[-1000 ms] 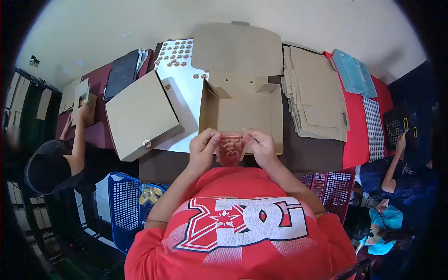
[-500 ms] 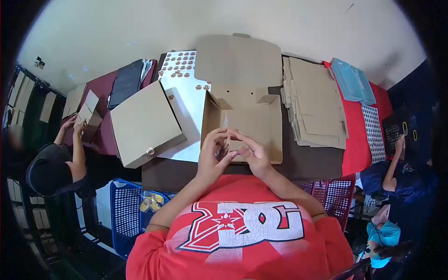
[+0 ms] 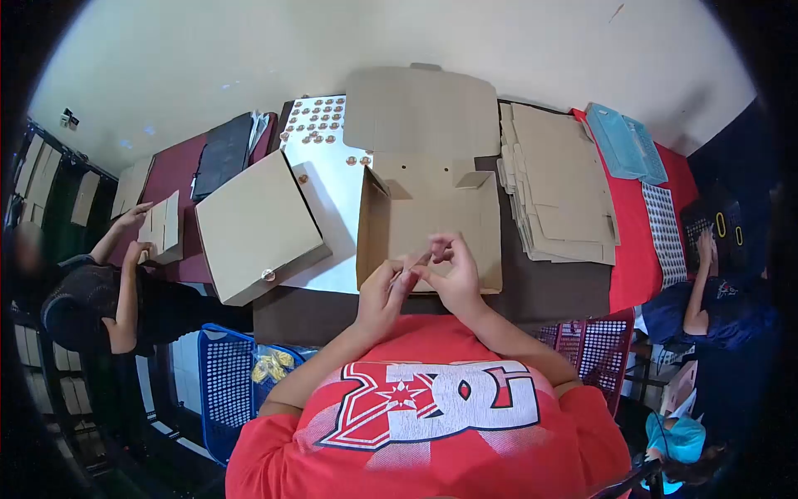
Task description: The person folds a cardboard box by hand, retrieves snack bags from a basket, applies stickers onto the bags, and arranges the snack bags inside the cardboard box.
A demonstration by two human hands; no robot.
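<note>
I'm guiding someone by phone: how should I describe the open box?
Find the dark tabletop in front of the red shirt. Near its middle, between the closed box on the left and the stack of flat cardboard on the right, sits the open box. Unlike those neighbours, it shows its inside, with its lid opened away from the shirt.
</note>
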